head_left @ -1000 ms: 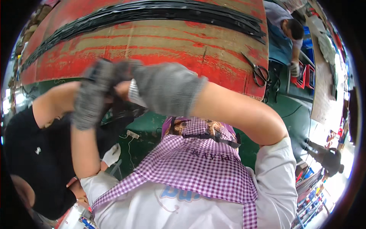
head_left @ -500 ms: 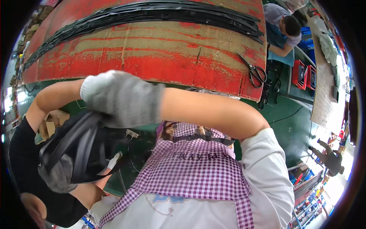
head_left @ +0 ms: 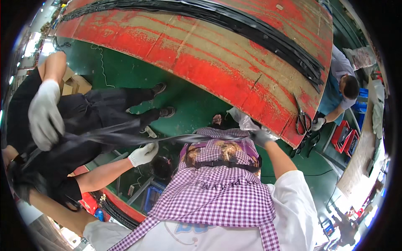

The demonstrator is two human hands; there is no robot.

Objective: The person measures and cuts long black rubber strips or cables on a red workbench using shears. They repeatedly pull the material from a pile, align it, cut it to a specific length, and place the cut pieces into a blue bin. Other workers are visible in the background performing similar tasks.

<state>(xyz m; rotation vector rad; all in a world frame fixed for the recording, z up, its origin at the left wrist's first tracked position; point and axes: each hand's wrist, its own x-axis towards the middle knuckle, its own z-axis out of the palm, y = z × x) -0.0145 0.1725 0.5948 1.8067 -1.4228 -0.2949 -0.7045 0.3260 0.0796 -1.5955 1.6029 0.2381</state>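
- Black flat flexible strips: stretched across the front of the body, just above the purple-and-white checked apron, spanning both hands; motion-blurred toward the left.
- Right hand, grey knit glove: closed on the right end of the strips, near the table edge; partly hidden.
- Left hand, far left by the frame rim: dark, blurred, strips bunched over it. Can't tell if the fingers are closed.
- Co-worker in black, left side: one white-gloved hand by the strips, fingers bent, contact unclear; other white-gloved hand below the strips, apart from them.
- Table: worn red paint over bare wood. Long bundle of black strips lies along it.
- Black-handled metal scissors: on the table, near its right corner.
- Crumpled whitish plastic sheet: at the table edge, just beside the right hand.
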